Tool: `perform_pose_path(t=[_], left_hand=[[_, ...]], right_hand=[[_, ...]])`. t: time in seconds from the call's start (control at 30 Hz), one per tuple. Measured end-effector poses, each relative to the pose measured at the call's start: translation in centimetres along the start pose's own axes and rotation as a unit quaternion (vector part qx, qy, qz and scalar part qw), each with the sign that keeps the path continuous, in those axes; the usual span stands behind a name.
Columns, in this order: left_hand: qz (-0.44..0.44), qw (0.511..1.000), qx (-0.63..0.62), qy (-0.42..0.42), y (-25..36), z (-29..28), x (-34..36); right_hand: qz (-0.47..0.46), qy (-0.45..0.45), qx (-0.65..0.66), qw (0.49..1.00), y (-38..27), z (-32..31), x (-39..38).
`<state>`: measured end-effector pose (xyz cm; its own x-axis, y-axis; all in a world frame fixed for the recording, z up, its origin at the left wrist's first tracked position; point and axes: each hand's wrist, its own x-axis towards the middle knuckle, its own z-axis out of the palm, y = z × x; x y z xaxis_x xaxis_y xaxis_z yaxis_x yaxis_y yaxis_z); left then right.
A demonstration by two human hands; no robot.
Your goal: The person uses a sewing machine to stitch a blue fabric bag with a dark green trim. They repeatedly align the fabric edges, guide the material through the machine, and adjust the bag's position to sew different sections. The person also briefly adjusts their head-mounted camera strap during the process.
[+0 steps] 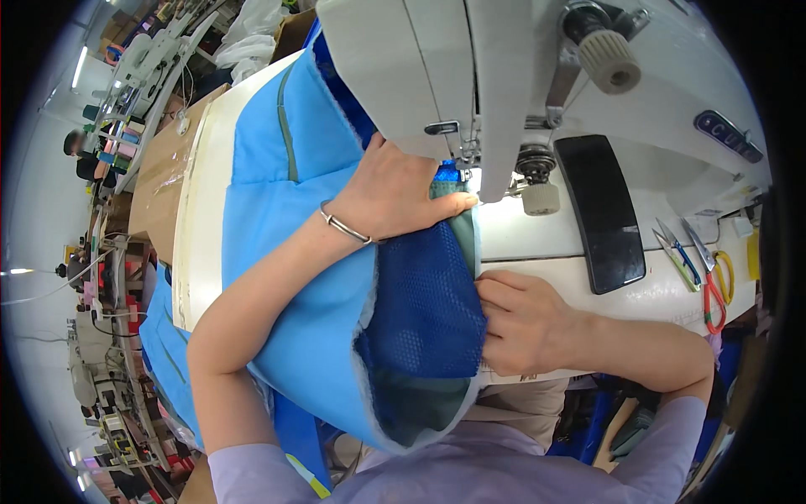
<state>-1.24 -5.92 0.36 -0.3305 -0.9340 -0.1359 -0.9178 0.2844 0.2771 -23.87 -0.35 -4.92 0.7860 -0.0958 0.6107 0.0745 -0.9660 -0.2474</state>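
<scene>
A large light-blue fabric piece (290, 244) with a dark-blue mesh panel (428, 294) and grey-green parts lies across the machine bed and hangs over the front edge. My left hand (399, 191) rests on it with the thumb stretched out along the edge, just in front of the presser foot (466, 160) of a white sewing machine (395, 67). Some of its fingertips are hidden against the cloth. Nearer to me, my right hand (520, 323) has its fingers curled on the right edge of the mesh panel, gripping it. The fabric edge runs up under the presser foot.
Right of the needle, a black phone-like slab (600, 214) lies on the white table (529, 244). Beyond it are thread snips (678, 256) and scissors (714, 277) with red and yellow handles. Brown cardboard (159, 185) borders the table's left. Other machines and a person (88, 160) appear far left.
</scene>
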Motion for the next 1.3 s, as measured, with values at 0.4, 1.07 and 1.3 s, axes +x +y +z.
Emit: perform_pose_path(t=[0.4,1.07,1.3], left_hand=[[0.113,0.982,0.078,0.129,-1.2,2.7,-2.1],[0.081,0.986,-0.127,0.071,1.7,0.3,-8.1],[0.066,0.991,-0.009,0.12,3.7,2.6,-5.7]], right_hand=[[-0.017,-0.001,0.02,1.0,-1.4,0.5,-0.1],[0.139,0.044,-0.223,0.964,2.6,-1.0,0.2],[0.201,0.03,-0.218,0.955,2.3,-1.3,0.6]])
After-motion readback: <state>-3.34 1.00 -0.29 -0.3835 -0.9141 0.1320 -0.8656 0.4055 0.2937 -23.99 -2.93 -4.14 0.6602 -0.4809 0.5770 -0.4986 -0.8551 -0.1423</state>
